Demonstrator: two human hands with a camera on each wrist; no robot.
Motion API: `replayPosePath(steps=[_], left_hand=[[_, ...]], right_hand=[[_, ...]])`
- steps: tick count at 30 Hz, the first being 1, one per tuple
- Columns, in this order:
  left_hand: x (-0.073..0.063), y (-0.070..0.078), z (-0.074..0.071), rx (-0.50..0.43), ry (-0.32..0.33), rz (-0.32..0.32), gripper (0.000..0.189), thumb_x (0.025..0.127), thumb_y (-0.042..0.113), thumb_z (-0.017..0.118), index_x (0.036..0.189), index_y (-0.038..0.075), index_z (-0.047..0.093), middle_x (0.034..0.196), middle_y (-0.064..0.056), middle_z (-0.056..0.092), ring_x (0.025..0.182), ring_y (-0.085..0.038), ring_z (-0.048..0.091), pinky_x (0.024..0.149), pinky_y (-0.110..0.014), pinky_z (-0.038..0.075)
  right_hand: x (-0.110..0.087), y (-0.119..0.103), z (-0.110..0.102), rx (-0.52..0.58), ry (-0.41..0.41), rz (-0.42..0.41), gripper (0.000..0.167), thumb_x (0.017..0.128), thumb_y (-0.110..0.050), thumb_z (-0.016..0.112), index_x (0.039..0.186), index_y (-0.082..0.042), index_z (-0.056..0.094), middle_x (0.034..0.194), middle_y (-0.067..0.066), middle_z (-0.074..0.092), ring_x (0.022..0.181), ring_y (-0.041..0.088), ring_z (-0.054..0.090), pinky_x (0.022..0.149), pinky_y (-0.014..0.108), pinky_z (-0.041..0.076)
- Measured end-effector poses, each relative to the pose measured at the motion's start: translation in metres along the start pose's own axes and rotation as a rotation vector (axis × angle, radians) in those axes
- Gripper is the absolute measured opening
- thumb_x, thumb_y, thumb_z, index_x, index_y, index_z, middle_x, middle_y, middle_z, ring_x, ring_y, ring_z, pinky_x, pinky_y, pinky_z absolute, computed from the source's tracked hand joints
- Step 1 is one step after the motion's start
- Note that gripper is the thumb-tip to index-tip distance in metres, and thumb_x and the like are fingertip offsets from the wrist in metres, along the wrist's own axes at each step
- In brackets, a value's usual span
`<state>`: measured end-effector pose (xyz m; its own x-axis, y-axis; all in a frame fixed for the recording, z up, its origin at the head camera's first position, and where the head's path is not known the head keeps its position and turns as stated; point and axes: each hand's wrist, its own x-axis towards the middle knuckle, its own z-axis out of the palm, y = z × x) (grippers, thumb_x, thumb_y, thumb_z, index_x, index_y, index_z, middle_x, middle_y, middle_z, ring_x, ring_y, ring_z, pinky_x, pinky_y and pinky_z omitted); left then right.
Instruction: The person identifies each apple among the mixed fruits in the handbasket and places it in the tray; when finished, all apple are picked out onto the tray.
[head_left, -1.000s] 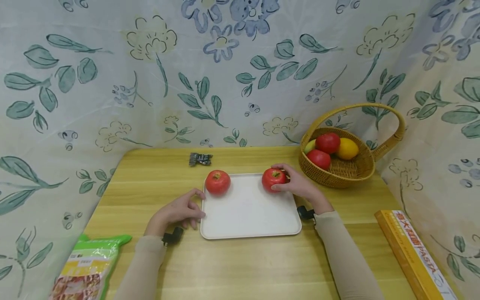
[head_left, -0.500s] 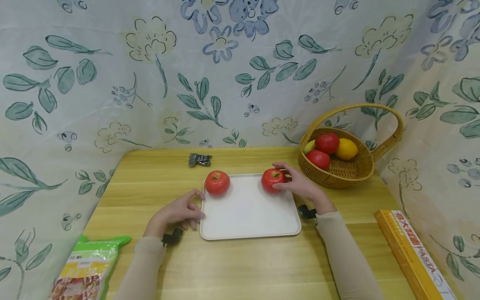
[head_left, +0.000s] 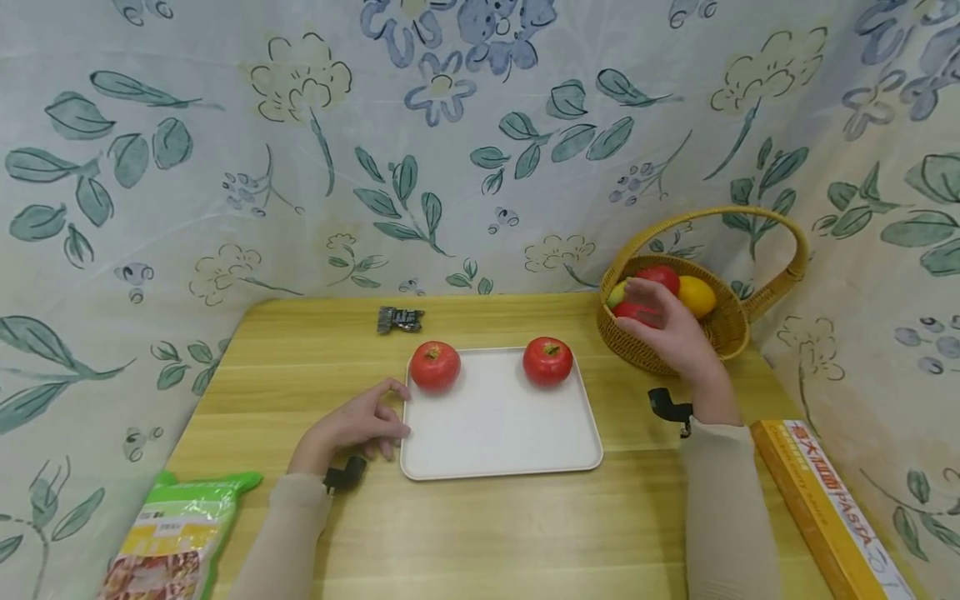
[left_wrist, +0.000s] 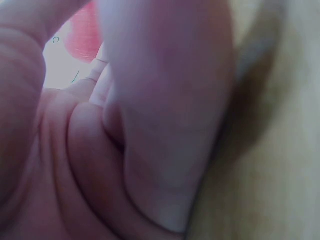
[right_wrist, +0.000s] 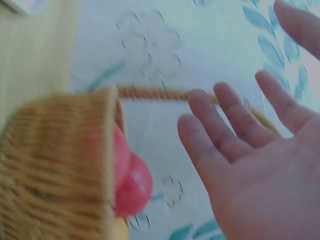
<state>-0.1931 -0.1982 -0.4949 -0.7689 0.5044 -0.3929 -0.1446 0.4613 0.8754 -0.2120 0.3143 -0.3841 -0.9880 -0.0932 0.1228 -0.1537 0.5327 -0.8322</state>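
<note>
A white tray lies on the table with one red apple at its back left corner and another red apple at its back right. Beside the tray's left edge rests my left hand, loosely curled, index finger and thumb tips at the rim; it holds nothing. My right hand hovers at the front of the wicker basket, fingers spread and holding nothing. It partly covers the red fruits inside. An orange and a yellow-green fruit also show in the basket.
The basket's tall arched handle rises over it. A long pasta box lies at the right, a green and yellow bag at the front left. A small dark object sits behind the tray. Floral cloth hangs behind the table.
My right hand has let go of the right apple, leaving it on the tray, and moved right to the basket. The left hand has stayed put.
</note>
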Motion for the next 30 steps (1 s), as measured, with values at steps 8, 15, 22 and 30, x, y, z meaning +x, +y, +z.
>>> replayPosePath(steps=[8,15,22,30], left_hand=[[-0.001,-0.001,-0.001,-0.003,0.008,-0.004,0.064,0.093,0.024,0.083,0.142,0.014,0.043,0.08,-0.006,0.074,0.06,-0.017,0.068,0.053,-0.028,0.053],[-0.001,-0.001,0.0,0.003,0.012,-0.004,0.064,0.093,0.025,0.083,0.142,0.015,0.043,0.08,-0.006,0.073,0.06,-0.017,0.068,0.053,-0.028,0.052],[0.001,0.0,0.0,-0.007,0.01,0.002,0.063,0.093,0.024,0.083,0.141,0.015,0.043,0.078,-0.006,0.073,0.059,-0.017,0.067,0.052,-0.028,0.051],[0.002,-0.004,0.0,-0.021,0.004,0.008,0.063,0.092,0.023,0.083,0.14,0.014,0.043,0.078,-0.008,0.074,0.058,-0.018,0.068,0.05,-0.028,0.052]], right_hand=[[0.018,0.01,-0.038,-0.018,0.217,0.071,0.087,0.099,-0.043,0.074,0.168,-0.016,0.027,0.174,0.014,0.032,0.159,0.037,0.029,0.131,0.059,0.023],[0.041,0.025,-0.051,-0.074,0.22,0.169,0.098,0.097,-0.056,0.072,0.171,-0.02,0.018,0.178,0.013,0.022,0.164,0.039,0.02,0.132,0.063,0.017],[0.058,0.04,-0.063,-0.1,0.188,0.213,0.104,0.097,-0.058,0.069,0.172,-0.017,0.01,0.179,0.018,0.013,0.165,0.044,0.013,0.131,0.066,0.013],[0.075,0.053,-0.067,-0.068,0.164,0.243,0.108,0.096,-0.057,0.073,0.172,-0.017,0.007,0.179,0.018,0.01,0.165,0.042,0.013,0.132,0.062,0.014]])
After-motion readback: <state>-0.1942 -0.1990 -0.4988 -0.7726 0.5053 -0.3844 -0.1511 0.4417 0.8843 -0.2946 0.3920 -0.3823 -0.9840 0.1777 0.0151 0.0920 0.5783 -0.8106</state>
